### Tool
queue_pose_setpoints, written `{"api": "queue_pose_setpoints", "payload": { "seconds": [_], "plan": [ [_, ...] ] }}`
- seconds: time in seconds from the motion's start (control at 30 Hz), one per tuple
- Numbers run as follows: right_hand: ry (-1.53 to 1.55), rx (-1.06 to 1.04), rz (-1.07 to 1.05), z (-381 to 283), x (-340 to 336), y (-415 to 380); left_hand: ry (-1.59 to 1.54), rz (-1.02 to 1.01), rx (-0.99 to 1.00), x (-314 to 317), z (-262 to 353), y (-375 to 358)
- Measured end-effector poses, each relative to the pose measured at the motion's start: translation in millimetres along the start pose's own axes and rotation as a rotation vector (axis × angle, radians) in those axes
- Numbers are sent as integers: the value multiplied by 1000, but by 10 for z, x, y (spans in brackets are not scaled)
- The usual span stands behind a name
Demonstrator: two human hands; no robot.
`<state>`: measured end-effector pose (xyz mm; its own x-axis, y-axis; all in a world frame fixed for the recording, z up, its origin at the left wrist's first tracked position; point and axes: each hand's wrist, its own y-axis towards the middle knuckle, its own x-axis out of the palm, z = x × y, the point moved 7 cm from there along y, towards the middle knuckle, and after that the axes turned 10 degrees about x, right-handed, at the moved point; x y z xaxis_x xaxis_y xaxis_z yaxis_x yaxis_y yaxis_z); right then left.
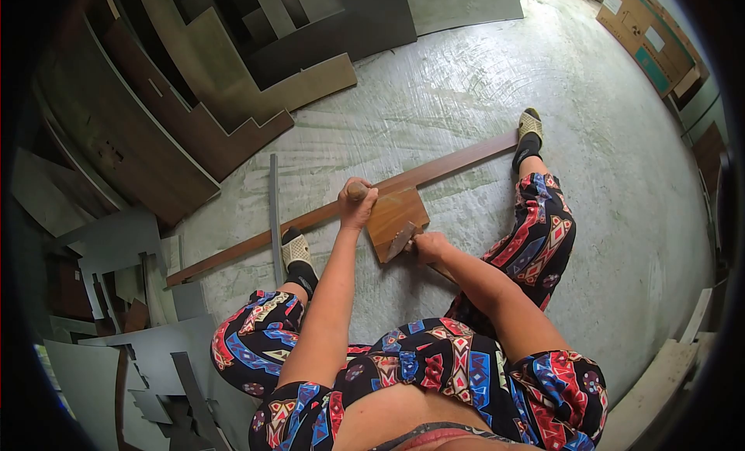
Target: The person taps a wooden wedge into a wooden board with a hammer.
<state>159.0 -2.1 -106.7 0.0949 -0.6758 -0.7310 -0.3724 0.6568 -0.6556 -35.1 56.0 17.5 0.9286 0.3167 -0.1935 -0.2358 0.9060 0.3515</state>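
My left hand is closed in a fist around a round-ended wooden handle, seen end-on; whatever it belongs to is hidden below the fist. This fist rests at the upper left edge of a squarish brown wooden board. At the board's lower right side, my right hand grips a tool with a broad metal blade, which lies across the board's corner. A long brown wooden strip runs behind the board, from beside the left foot to the right foot.
A narrow grey strip lies near my left slipper. My right slipper is at the long strip's far end. Cut panels lean at upper left, with grey offcuts at lower left. A cardboard box stands upper right.
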Motion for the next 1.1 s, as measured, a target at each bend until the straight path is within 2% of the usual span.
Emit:
{"api": "queue_pose_setpoints", "payload": {
  "seconds": [0.73, 1.1],
  "plan": [
    [26, 23, -7, -2, -3, 8, 20, -26, 24, -8, -106, -9],
    [47, 42, 74, -2, -171, -51, 1, -2, 8, -8, -76, -3]
  ]
}}
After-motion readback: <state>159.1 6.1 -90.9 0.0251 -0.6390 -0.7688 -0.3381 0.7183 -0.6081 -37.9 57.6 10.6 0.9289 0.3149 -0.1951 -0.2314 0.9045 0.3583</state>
